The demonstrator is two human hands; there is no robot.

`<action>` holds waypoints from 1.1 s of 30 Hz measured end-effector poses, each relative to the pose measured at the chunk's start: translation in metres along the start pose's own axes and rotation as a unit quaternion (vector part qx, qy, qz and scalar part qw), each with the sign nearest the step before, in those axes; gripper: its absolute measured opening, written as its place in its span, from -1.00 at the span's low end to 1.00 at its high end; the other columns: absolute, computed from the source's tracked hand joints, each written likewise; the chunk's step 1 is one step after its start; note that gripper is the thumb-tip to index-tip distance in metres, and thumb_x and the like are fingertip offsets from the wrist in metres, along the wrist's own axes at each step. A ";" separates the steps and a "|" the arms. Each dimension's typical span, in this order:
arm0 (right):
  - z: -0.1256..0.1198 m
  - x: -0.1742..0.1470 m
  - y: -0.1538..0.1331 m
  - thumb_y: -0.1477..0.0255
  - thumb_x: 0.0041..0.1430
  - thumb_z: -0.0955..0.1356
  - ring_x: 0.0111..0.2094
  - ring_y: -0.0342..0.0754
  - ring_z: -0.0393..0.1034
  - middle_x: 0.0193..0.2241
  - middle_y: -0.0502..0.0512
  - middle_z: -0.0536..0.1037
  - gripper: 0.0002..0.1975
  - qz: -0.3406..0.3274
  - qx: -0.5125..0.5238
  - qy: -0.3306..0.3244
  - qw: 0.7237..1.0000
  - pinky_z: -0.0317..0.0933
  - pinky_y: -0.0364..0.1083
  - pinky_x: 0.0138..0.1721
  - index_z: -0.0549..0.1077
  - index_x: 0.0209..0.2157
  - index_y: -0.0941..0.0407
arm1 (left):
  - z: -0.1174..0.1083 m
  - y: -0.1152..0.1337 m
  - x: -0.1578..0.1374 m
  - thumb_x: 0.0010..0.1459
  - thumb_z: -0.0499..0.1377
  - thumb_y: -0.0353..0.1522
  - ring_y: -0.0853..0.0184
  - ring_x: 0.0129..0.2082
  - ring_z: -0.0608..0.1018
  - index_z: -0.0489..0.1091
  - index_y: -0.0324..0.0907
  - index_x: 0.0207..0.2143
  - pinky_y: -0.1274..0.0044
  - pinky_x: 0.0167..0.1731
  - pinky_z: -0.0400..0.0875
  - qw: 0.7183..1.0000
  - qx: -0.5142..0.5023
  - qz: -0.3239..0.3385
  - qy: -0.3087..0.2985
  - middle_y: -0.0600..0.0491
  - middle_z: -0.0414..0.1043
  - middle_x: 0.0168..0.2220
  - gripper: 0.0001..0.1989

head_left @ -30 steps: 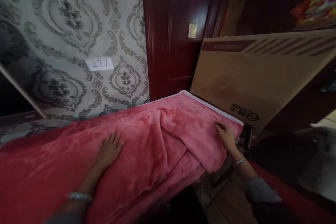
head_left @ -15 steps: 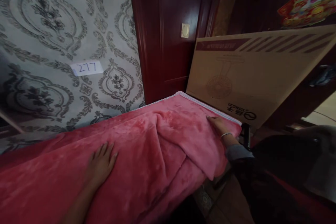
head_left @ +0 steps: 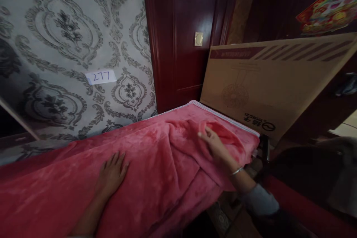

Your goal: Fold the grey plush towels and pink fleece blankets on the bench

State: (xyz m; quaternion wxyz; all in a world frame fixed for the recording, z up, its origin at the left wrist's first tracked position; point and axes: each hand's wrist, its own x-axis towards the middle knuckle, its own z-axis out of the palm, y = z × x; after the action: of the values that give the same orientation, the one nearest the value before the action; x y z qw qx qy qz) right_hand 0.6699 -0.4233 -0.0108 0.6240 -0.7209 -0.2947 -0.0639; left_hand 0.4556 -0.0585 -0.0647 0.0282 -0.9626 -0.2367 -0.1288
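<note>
Pink plush makes up the blanket [head_left: 147, 167] beneath and between our hands, spread across a support that it hides from us. Our left hand [head_left: 111, 174] lies flat on it, palm down, fingers slightly spread, gripping nothing. Our right hand [head_left: 214, 143] is curled nearly closed and looks to have hold of the cloth, though we cannot see the pads. Just beyond those fingers the cloth rises in a loose fold [head_left: 230, 137]; between our hands run deep creases.

We judge that a thin pinch could let the plush slip and drop the fold crooked. Should our left hand press hard while the right pulls, the creases could bunch further. A pull towards us might drag the near edge down below our right forearm.

Past our right hand runs striped edging [head_left: 227, 114], then a cardboard box [head_left: 279, 81], which a wide outward swing could knock. Ahead of our left hand, a paper slip [head_left: 102, 77] is on the patterned wall [head_left: 111, 11].
</note>
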 end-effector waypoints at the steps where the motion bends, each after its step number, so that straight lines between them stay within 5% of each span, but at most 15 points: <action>1: 0.017 -0.014 -0.004 0.13 0.18 0.33 -0.24 0.05 0.48 -0.27 0.07 0.57 -0.68 -0.014 -0.013 -0.020 1.000 0.42 0.00 -0.21 0.43 -0.18 0.07 | 0.001 0.000 0.000 0.27 -0.11 -0.21 0.03 0.33 0.26 0.29 -0.26 0.26 0.11 0.24 0.17 1.000 0.000 0.001 0.006 -0.22 0.23 0.31 -0.40; 6: 0.080 -0.082 -0.012 0.34 0.14 0.34 -0.40 0.10 0.48 -0.45 0.07 0.53 -0.93 -0.088 -0.153 -0.126 0.976 0.39 0.06 -0.40 0.48 -0.32 -0.07 | -0.003 -0.003 0.002 0.26 -0.10 -0.19 0.01 0.31 0.29 0.32 -0.26 0.23 0.09 0.23 0.18 1.000 -0.021 -0.001 0.016 -0.23 0.26 0.30 -0.42; 11: 0.089 -0.109 -0.018 0.50 0.20 0.29 -0.25 0.12 0.54 -0.26 0.13 0.59 -0.66 -0.119 -0.256 -0.133 0.950 0.46 0.08 -0.29 0.49 -0.05 -0.14 | -0.032 0.033 0.002 0.25 -0.05 -0.19 0.06 0.09 0.51 0.50 -0.21 -0.01 0.21 0.12 0.36 0.989 -0.142 0.044 -0.003 -0.17 0.52 0.05 -0.54; 16: 0.066 -0.119 -0.025 0.53 0.22 0.31 -0.05 0.13 0.46 -0.07 0.13 0.55 -0.62 -0.138 -0.255 -0.153 0.945 0.40 0.07 -0.04 0.47 0.03 -0.08 | -0.066 0.129 -0.015 0.24 0.10 -0.21 0.13 -0.04 0.53 0.47 -0.18 -0.08 0.29 0.02 0.41 0.948 -0.236 0.214 0.007 -0.11 0.53 -0.08 -0.69; 20: 0.033 -0.138 -0.011 0.53 0.18 0.33 0.03 0.16 0.35 0.00 0.16 0.50 -0.62 -0.127 -0.281 -0.136 0.942 0.31 0.16 0.05 0.47 0.04 0.03 | -0.081 0.197 -0.021 0.13 0.25 -0.28 0.05 -0.02 0.48 0.42 -0.20 -0.02 0.24 -0.01 0.41 0.937 -0.137 0.320 -0.002 -0.15 0.44 -0.05 -0.64; 23: 0.003 -0.154 0.015 0.52 0.17 0.32 0.09 0.18 0.30 0.05 0.24 0.46 -0.57 -0.125 -0.315 -0.074 0.938 0.24 0.23 0.09 0.44 0.09 0.08 | -0.083 0.227 -0.012 0.17 0.16 -0.42 0.04 0.03 0.45 0.43 -0.23 -0.05 0.24 0.00 0.38 0.944 -0.056 0.326 -0.016 -0.17 0.43 -0.02 -0.72; 28: -0.041 -0.165 0.049 0.52 0.20 0.29 0.04 0.18 0.33 -0.01 0.28 0.47 -0.62 -0.113 -0.353 0.034 0.928 0.29 0.21 0.01 0.45 0.06 0.11 | -0.086 0.241 0.016 0.15 -0.08 -0.60 0.13 -0.06 0.55 0.48 -0.24 -0.05 0.38 -0.07 0.39 0.964 -0.044 0.250 -0.077 -0.15 0.52 -0.08 -0.56; 33: -0.048 -0.165 0.056 0.52 0.16 0.31 0.00 0.15 0.34 -0.03 0.26 0.45 -0.54 -0.100 -0.325 0.043 0.939 0.33 0.18 0.00 0.37 0.12 0.11 | -0.101 0.213 0.043 0.04 -0.02 -0.58 0.17 -0.13 0.57 0.48 -0.19 -0.13 0.42 -0.08 0.40 0.965 -0.201 0.170 -0.008 -0.05 0.57 -0.20 -0.59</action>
State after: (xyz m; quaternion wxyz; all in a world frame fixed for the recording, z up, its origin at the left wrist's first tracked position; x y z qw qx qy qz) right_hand 0.5759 -0.5284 -0.1244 0.3582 -0.8479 -0.3011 -0.2492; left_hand 0.5670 -0.2399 0.0455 -0.1466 -0.9754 -0.0390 -0.1597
